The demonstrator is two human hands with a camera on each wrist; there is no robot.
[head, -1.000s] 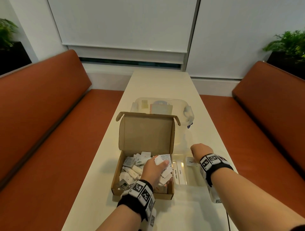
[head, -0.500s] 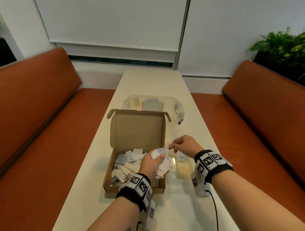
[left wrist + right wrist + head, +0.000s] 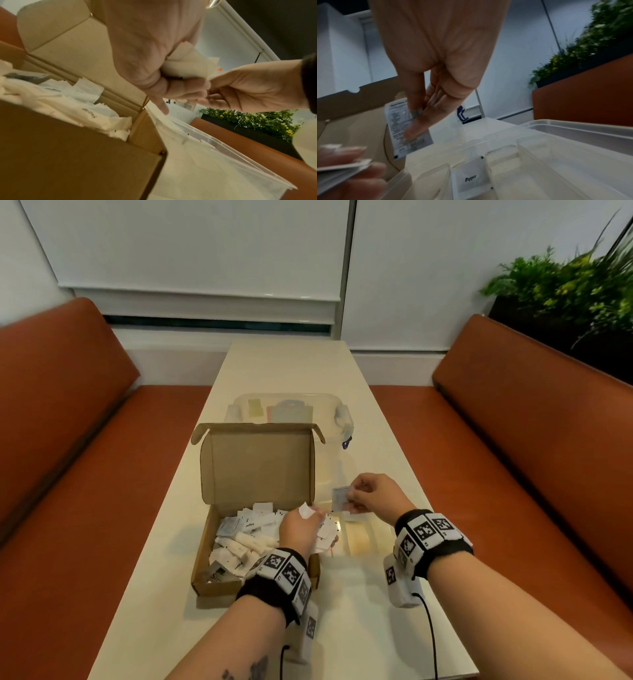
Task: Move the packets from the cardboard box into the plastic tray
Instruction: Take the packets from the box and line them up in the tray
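An open cardboard box (image 3: 205,546) full of small white packets (image 3: 246,539) sits on the table. My left hand (image 3: 308,517) hovers over the box's right end and grips a stack of white packets (image 3: 188,63). Just right of it, my right hand (image 3: 352,496) pinches one grey printed packet (image 3: 340,498) between thumb and fingers, above the far left corner of the clear plastic tray (image 3: 383,532). The right wrist view shows that printed packet (image 3: 399,121) and a packet marked Pepper (image 3: 471,180) lying in one tray compartment (image 3: 573,128).
A clear lidded container (image 3: 291,409) with a blue clip stands behind the box's raised lid (image 3: 260,463). Orange benches (image 3: 534,440) run along both sides of the narrow cream table (image 3: 359,628). A planter (image 3: 565,292) is at the back right.
My right hand left the tray's far side, came left to the stack in my left hand, and now pinches a grey packet. My left hand stayed over the box.
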